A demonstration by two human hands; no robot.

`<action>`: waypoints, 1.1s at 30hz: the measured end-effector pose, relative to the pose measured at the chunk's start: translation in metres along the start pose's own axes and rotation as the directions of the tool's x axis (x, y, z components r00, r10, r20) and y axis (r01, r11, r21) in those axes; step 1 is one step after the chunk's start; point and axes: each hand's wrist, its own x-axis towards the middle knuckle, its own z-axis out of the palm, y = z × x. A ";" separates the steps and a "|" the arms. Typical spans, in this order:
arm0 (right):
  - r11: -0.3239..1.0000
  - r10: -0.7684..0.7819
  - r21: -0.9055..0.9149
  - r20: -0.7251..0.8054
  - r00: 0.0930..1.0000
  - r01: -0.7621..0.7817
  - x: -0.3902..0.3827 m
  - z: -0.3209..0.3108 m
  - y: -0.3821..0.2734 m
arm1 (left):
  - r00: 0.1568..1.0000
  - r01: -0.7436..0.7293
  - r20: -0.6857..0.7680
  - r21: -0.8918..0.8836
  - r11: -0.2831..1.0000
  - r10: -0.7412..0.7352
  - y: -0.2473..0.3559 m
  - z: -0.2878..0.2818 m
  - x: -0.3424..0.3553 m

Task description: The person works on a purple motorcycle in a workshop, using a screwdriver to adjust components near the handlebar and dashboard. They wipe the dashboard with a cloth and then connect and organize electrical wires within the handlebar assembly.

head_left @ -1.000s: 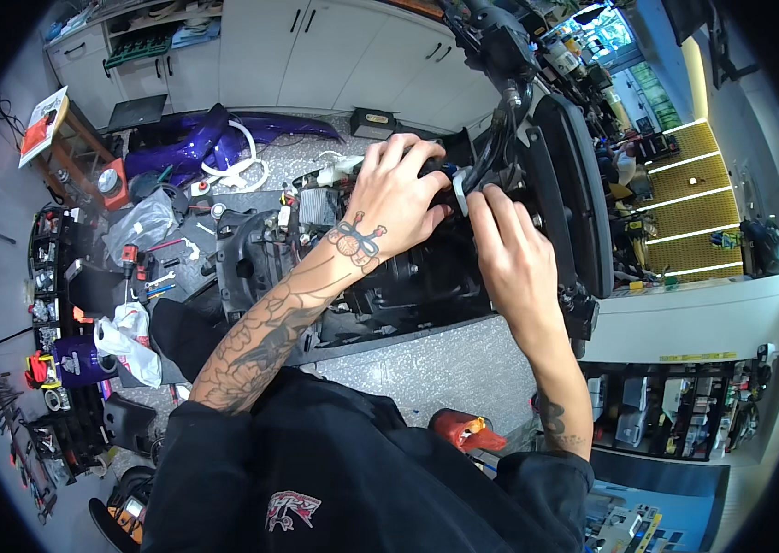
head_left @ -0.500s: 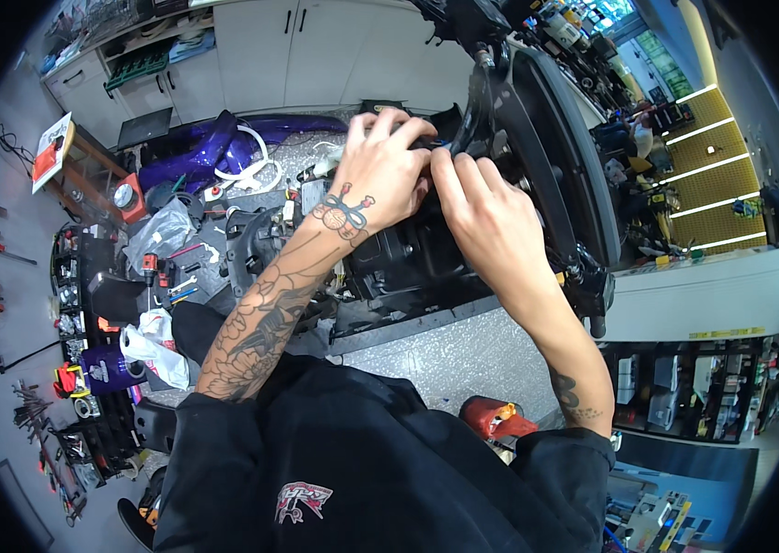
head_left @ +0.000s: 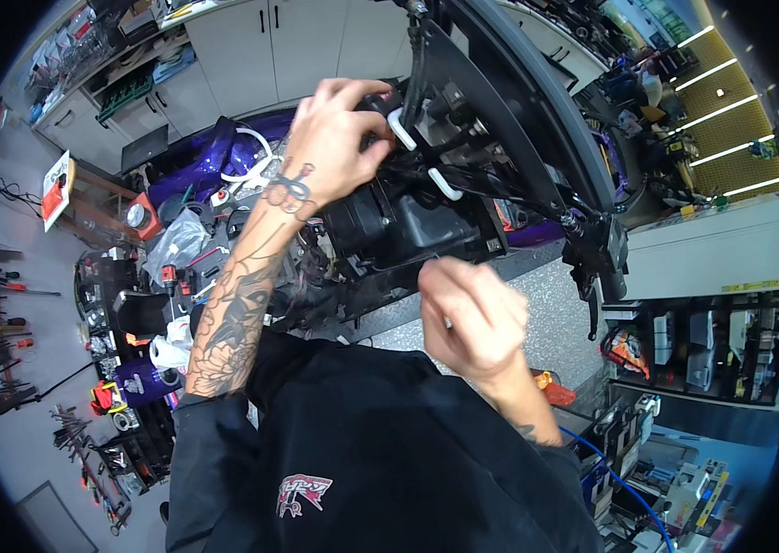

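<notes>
A stripped black scooter-like frame (head_left: 422,226) stands in front of me, with dark cables (head_left: 491,182) running across its front part. My left hand (head_left: 332,138) reaches up to it, fingers curled around a dark part whose kind the fingers hide. Close by its fingertips is one white bent tube-like piece (head_left: 401,131); a second white piece (head_left: 446,184) lies lower among the cables. My right hand (head_left: 477,318) is held nearer my chest, apart from the frame. Its fingers are curled closed and slightly blurred, so whatever may be in them cannot be made out.
Purple body panels (head_left: 191,166) rest on the floor at the far left. A red-and-black power drill (head_left: 169,277) lies among tools at left. To the right a black handlebar end with lever (head_left: 603,258) juts toward me. White cabinets (head_left: 306,46) line the back.
My right hand has left the frame and come down toward my chest. The left hand has shifted slightly left. The view has turned, and the white pieces now show.
</notes>
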 end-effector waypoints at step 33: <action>0.792 0.420 0.345 0.291 0.860 -0.504 -0.111 0.030 -0.011 | 0.955 0.228 -0.178 -0.073 0.971 -0.238 0.032 0.014 -0.009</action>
